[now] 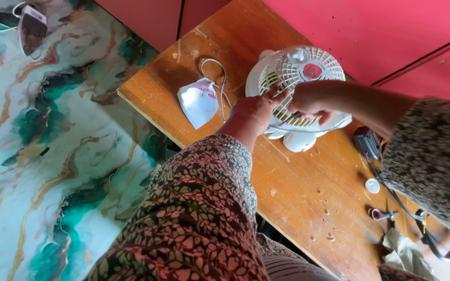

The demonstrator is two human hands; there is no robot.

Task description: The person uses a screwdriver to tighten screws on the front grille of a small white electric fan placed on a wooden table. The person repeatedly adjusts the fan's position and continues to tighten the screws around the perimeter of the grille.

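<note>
Upper left corner: clothes iron with white cord on marbled green-white floor. Centre-left on wooden table: white paper packet, thin white cord beside it. Centre: left hand flat, fingers spread, pressing on grille of small white fan, gripping nothing. Right of it: right hand curled over fan's front rim, fingers hooked on edge. Fan in upper centre of frame, lying on table. Right edge: dark plug, white cap, small scissors, cloth.
</note>
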